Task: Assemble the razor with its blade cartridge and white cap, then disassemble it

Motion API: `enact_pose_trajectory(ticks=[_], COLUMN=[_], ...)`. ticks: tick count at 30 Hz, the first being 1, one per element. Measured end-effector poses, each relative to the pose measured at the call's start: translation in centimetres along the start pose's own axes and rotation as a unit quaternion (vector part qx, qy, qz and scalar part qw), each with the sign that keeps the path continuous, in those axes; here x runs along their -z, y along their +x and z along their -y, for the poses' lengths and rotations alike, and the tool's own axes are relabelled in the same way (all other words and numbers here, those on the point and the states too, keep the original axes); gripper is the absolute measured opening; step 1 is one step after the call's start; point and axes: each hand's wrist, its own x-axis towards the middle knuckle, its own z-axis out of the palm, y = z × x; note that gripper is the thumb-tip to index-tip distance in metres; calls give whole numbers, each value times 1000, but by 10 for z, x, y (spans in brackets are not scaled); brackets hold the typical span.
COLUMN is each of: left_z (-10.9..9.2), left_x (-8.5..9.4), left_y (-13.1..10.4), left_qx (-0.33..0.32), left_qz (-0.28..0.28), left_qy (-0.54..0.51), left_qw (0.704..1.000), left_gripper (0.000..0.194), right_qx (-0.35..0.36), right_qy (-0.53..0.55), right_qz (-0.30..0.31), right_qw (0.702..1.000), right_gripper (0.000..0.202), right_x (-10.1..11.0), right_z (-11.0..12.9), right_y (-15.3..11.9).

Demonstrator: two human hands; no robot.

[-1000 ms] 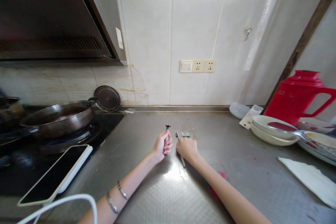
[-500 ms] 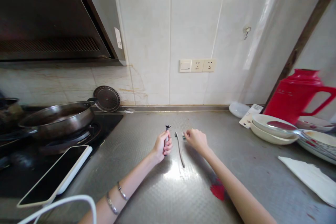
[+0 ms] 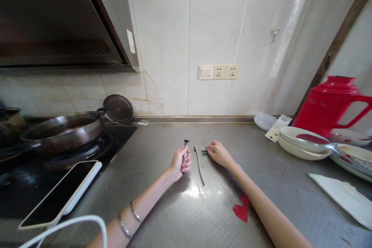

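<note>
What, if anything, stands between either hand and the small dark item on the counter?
For the right hand, nothing visible: it appears to touch the small dark item. A thin stick lies between that item and the left hand.

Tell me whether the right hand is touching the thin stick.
Apart. In the head view, a strip of counter shows between the right hand and the thin stick to its left.

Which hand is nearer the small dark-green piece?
Right. The right hand is at the green piece, fingertips at its right end; the left hand, holding a tool, is left of it, beyond the thin stick.
</note>
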Motion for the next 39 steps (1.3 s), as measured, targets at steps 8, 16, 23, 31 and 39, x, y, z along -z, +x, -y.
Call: enact_pose_trajectory(ticks=[8, 16, 23, 31, 39], left_z=[1, 1, 2, 2, 1], left_x=[0, -2, -1, -1, -1], left_y=[2, 0, 1, 1, 0], left_qx=[2, 0, 9, 12, 14], left_qz=[2, -4, 4, 1, 2], left_qy=[-5, -3, 0, -1, -4], left_qw=[1000, 1000, 1000, 1000, 1000], left_gripper=[29, 26, 28, 27, 27], right_qx=[34, 10, 15, -3, -41], right_qy=[0, -20, -5, -39, -52], right_qz=[8, 11, -3, 22, 31], right_qw=[999, 1000, 1000, 999, 997], right_gripper=[23, 20, 19, 22, 21], right_x=[3, 5, 3, 8, 9], right_z=[4, 3, 3, 7, 10], right_y=[2, 2, 3, 2, -1])
